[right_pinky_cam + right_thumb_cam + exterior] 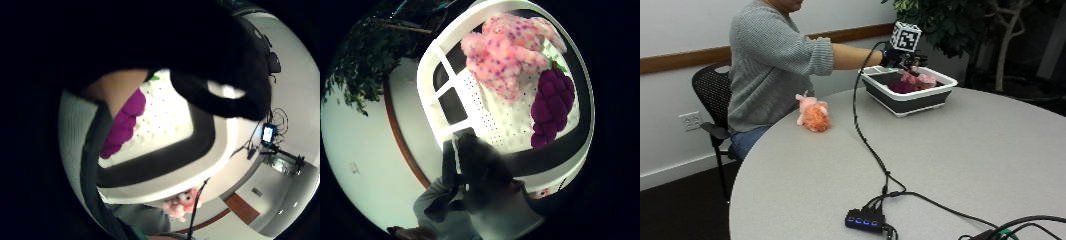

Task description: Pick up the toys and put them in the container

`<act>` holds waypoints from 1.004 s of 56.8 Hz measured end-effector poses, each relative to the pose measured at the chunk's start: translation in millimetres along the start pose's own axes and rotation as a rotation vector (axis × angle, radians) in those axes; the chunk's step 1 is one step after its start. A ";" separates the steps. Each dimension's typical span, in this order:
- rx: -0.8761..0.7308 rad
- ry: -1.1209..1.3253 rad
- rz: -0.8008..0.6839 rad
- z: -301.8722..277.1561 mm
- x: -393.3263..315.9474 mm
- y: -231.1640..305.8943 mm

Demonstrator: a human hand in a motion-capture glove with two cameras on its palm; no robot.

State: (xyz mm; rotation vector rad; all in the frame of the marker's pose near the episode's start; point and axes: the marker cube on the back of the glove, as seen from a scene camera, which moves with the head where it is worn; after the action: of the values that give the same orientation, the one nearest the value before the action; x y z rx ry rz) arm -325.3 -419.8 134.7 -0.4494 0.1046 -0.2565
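Over container: gloved right hand [901, 59], fingers relaxed, holds nothing
container [909, 100]: one, on desk [919, 160]; two toys inside, pink plush [507, 52] and purple grapes [551, 107]
On desk: one pink-orange plush [813, 114], near person

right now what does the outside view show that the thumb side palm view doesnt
Only the outside view shows the gloved right hand over the container, the pink and orange plush toy lying on the table, and the black hub. Only the thumb side palm view shows the purple grape toy clearly. Both show the container and the pink speckled toy inside it.
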 end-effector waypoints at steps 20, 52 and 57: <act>0.168 -0.020 0.086 -30.0 121.2 184.1; 0.261 -0.023 0.167 34.4 152.5 354.3; 0.246 -0.026 0.200 68.3 143.3 355.3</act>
State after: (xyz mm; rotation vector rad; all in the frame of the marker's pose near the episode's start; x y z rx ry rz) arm -97.9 -120.9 32.6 -0.1954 0.0903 -0.0652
